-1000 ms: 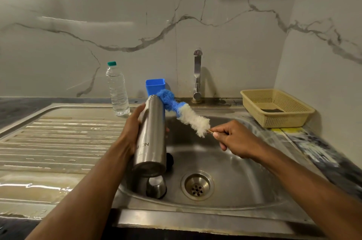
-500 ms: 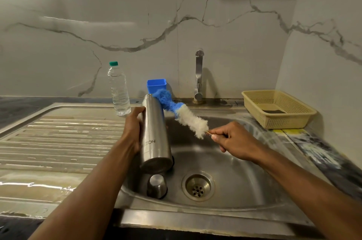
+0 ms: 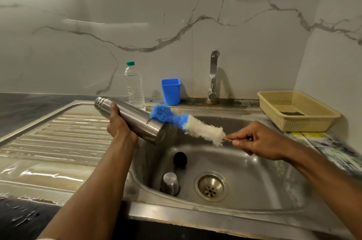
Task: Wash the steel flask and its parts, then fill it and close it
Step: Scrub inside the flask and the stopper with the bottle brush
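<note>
My left hand [image 3: 119, 128] grips the steel flask [image 3: 135, 120], which lies tilted over the sink's left edge, its open mouth pointing up-left and its base toward the basin. My right hand [image 3: 258, 141] pinches the thin handle of a blue and white bottle brush [image 3: 188, 125]. The brush's blue tip rests against the flask's side near the base. In the sink [image 3: 254, 171] a steel cup cap [image 3: 170, 184] stands upside down, and a black stopper [image 3: 179, 159] lies behind it.
A tap [image 3: 213, 75] rises behind the basin, with a blue cup [image 3: 170, 91] and a clear plastic water bottle [image 3: 134, 87] to its left. A yellow basket [image 3: 297, 110] sits on the right counter. The wet ribbed drainboard [image 3: 54, 141] spreads to the left.
The flask has swung from nearly upright to lying tilted, mouth now up-left. The brush, earlier at the flask's mouth, now touches its outer side near the base.
</note>
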